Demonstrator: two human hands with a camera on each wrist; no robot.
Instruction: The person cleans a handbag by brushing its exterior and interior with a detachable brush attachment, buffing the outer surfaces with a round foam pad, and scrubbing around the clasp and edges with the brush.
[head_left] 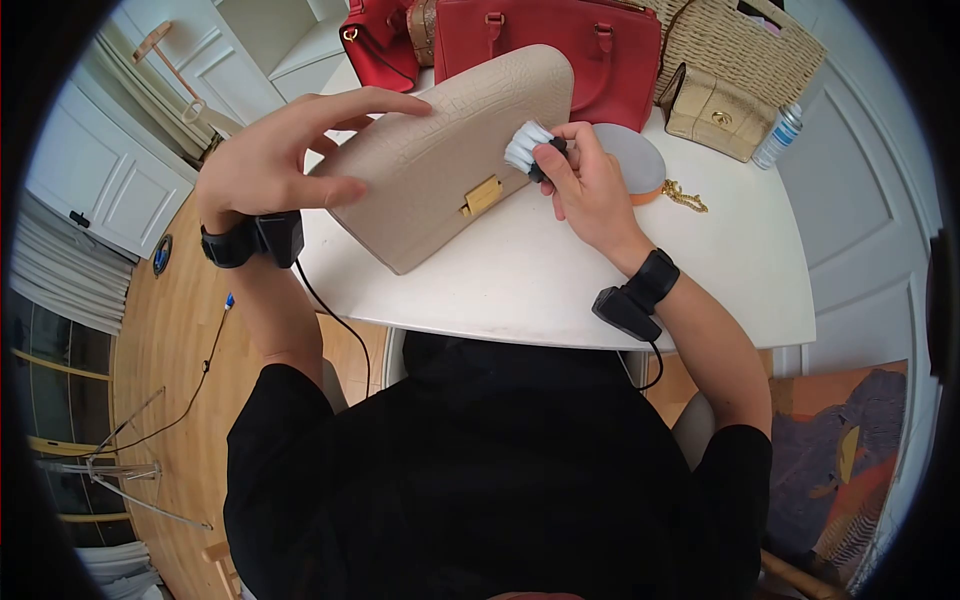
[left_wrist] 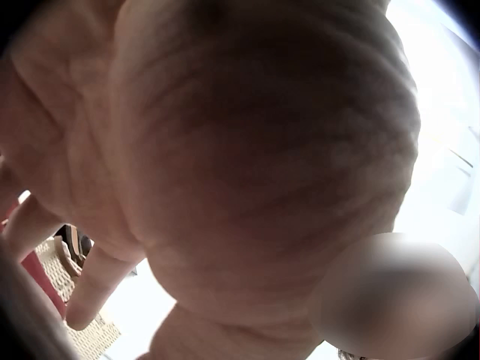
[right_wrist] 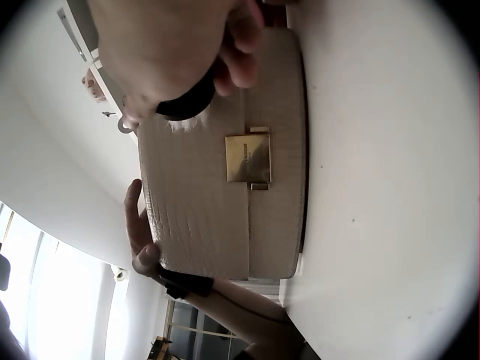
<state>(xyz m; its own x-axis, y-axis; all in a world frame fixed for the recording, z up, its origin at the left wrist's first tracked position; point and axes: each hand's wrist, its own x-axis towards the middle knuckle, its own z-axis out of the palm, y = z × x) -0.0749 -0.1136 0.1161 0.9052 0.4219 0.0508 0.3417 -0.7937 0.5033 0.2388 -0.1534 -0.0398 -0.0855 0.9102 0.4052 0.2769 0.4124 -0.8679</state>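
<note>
A cream, crocodile-textured handbag (head_left: 450, 140) with a gold clasp (head_left: 481, 197) stands tilted on the white table. My left hand (head_left: 275, 150) holds it at the upper left edge, thumb on the front and fingers over the top. My right hand (head_left: 598, 190) grips a small brush (head_left: 527, 147) with white bristles and a black body. Those bristles are close to the bag's front flap, right of the clasp. In the right wrist view the brush (right_wrist: 191, 103) overlaps the bag (right_wrist: 199, 217). The palm (left_wrist: 255, 150) fills most of the left wrist view, hiding the bag there.
Red handbags (head_left: 545, 50) stand at the back of the table (head_left: 560, 290), beside a woven straw bag (head_left: 750, 50) and a small gold bag (head_left: 715, 112). A round grey-topped container (head_left: 632, 160), a gold chain (head_left: 686, 196) and a spray can (head_left: 778, 138) are on the right.
</note>
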